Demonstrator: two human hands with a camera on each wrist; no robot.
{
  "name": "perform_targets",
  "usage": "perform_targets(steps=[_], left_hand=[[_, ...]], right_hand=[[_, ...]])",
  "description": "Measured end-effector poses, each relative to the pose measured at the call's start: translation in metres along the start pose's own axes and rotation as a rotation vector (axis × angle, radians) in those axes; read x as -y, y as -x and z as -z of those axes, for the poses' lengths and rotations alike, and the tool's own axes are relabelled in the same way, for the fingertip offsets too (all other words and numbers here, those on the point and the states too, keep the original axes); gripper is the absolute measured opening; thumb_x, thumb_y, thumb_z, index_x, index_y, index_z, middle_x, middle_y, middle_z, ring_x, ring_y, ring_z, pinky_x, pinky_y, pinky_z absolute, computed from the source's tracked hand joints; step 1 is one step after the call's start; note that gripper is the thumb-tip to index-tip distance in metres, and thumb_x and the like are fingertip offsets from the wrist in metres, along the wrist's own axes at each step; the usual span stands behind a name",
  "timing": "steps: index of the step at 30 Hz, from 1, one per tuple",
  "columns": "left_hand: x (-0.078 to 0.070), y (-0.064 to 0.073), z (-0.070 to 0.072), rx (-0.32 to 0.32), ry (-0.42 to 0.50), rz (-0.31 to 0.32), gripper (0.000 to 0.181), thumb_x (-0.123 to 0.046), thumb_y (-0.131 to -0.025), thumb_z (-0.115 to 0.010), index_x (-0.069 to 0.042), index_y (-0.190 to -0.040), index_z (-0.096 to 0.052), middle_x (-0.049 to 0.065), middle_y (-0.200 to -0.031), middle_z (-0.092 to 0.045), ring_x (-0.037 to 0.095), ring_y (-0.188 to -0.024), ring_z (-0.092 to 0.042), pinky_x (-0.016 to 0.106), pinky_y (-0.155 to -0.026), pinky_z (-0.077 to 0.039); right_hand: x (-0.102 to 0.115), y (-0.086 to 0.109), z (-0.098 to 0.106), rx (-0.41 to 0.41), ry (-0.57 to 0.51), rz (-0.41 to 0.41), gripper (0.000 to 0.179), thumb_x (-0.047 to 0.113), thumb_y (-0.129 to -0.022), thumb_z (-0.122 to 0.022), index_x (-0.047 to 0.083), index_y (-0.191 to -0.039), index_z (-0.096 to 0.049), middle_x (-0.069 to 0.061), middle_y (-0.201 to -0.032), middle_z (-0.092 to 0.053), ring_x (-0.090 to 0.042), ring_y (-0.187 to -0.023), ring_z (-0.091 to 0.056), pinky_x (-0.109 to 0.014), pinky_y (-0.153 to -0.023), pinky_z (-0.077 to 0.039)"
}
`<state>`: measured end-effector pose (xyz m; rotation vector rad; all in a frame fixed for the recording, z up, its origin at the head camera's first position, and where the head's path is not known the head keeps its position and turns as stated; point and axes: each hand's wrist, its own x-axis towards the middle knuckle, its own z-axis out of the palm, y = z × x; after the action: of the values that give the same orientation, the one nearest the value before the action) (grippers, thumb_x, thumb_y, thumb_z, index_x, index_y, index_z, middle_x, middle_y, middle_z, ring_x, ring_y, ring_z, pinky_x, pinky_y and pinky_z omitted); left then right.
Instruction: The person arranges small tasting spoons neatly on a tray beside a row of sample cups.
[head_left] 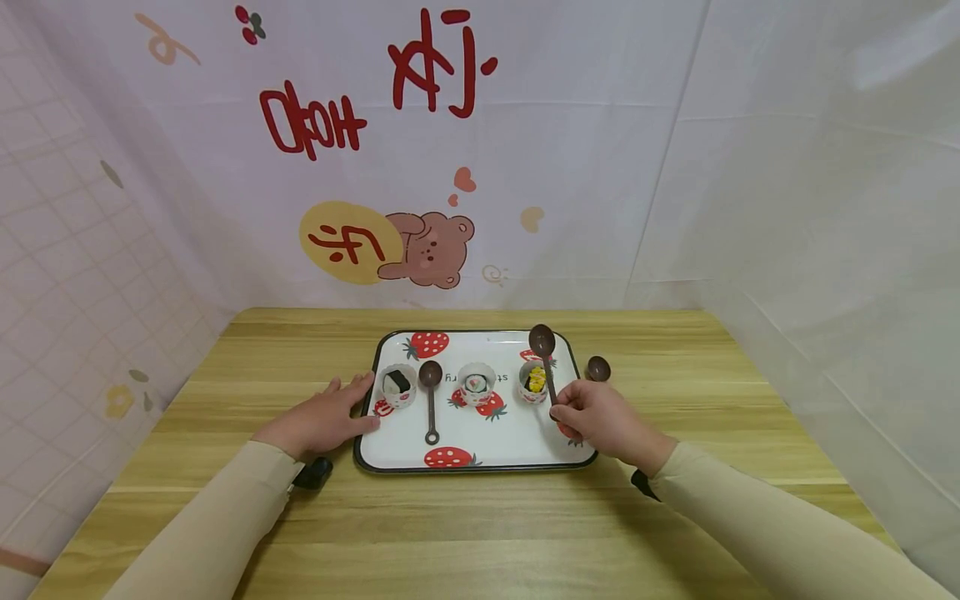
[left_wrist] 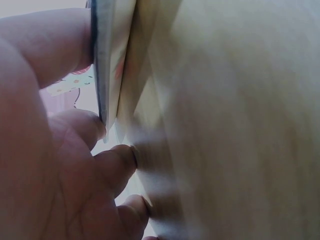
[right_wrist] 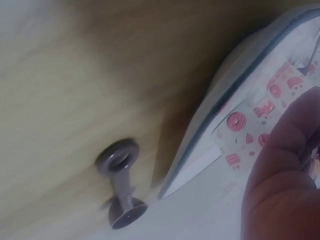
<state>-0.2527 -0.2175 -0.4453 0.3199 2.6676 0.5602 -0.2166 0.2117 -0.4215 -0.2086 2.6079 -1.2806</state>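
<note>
My right hand (head_left: 606,418) pinches the handle of a brown spoon (head_left: 542,340) above the right part of a white strawberry tray (head_left: 502,442), its bowl pointing away from me. Beside it is a small patterned cup (head_left: 531,397) holding a yellow-topped piece of sushi. My left hand (head_left: 318,418) rests at the tray's left edge, thumb and a finger at the rim; in the left wrist view other fingertips (left_wrist: 131,156) reach the tabletop. Another brown spoon (head_left: 431,408) lies on the tray between the left cup (head_left: 401,397) with black-and-white sushi and the middle cup (head_left: 477,398) with round sushi.
A third brown spoon (head_left: 598,367) lies on the wooden table (head_left: 465,533) right of the tray; its ringed handle (right_wrist: 117,156) shows in the right wrist view. A printed white curtain (head_left: 570,150) hangs behind and along both sides of the table.
</note>
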Motion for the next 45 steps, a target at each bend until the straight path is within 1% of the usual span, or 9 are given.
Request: perform_targets(steps=[8, 16, 23, 31, 38, 45], left_hand=[[-0.001, 0.002, 0.001, -0.003, -0.008, -0.007, 0.094, -0.058, -0.1, -0.063, -0.012, -0.17, -0.019, 0.023, -0.174, -0.021, 0.06, -0.157, -0.008, 0.078, -0.12, -0.021], [-0.001, 0.002, 0.0, -0.004, -0.015, -0.012, 0.094, -0.058, -0.101, -0.062, -0.013, -0.17, -0.018, 0.023, -0.174, -0.02, 0.06, -0.157, -0.008, 0.077, -0.12, -0.02], [0.0, 0.001, 0.0, -0.004, -0.013, -0.013, 0.094, -0.059, -0.101, -0.062, -0.013, -0.17, -0.018, 0.023, -0.174, -0.02, 0.06, -0.157, -0.008, 0.077, -0.121, -0.021], [0.0, 0.001, 0.0, -0.003, -0.008, -0.011, 0.096, -0.06, -0.1, -0.062, -0.013, -0.17, -0.018, 0.024, -0.174, -0.02, 0.06, -0.157, -0.007, 0.078, -0.12, -0.021], [0.001, 0.001, 0.0, 0.001, -0.002, -0.008, 0.094, -0.06, -0.101, -0.061, -0.014, -0.17, -0.017, 0.022, -0.174, -0.019, 0.059, -0.158, -0.006, 0.078, -0.12, -0.02], [-0.001, 0.002, 0.0, 0.004, 0.009, 0.003, 0.094, -0.06, -0.101, -0.061, -0.015, -0.171, -0.016, 0.02, -0.175, -0.018, 0.058, -0.158, -0.005, 0.078, -0.12, -0.019]], right_hand=[[0.004, -0.004, -0.014, 0.029, -0.064, -0.034, 0.009, 0.007, -0.1, -0.067, 0.001, -0.094, -0.064, -0.004, -0.075, -0.065, -0.014, -0.065, -0.06, -0.028, -0.061, -0.054], [0.01, -0.006, -0.028, 0.042, -0.116, -0.048, 0.01, 0.004, -0.099, -0.067, 0.0, -0.091, -0.063, -0.007, -0.075, -0.065, -0.014, -0.063, -0.058, -0.027, -0.057, -0.051], [0.015, -0.008, -0.035, 0.059, -0.084, -0.058, 0.014, 0.006, -0.1, -0.067, 0.001, -0.087, -0.064, -0.004, -0.071, -0.062, -0.014, -0.062, -0.057, -0.025, -0.055, -0.05], [0.015, -0.013, -0.043, 0.067, -0.063, -0.084, 0.015, 0.007, -0.099, -0.067, 0.002, -0.084, -0.066, -0.004, -0.068, -0.062, -0.013, -0.061, -0.057, -0.025, -0.055, -0.051], [0.016, -0.015, -0.046, 0.068, -0.055, -0.103, 0.018, 0.007, -0.099, -0.068, 0.003, -0.082, -0.065, -0.005, -0.067, -0.062, -0.014, -0.061, -0.057, -0.026, -0.055, -0.052], [0.018, -0.017, -0.047, 0.062, -0.012, -0.126, 0.02, 0.009, -0.099, -0.07, 0.004, -0.081, -0.065, -0.006, -0.067, -0.064, -0.013, -0.06, -0.058, -0.027, -0.055, -0.055]])
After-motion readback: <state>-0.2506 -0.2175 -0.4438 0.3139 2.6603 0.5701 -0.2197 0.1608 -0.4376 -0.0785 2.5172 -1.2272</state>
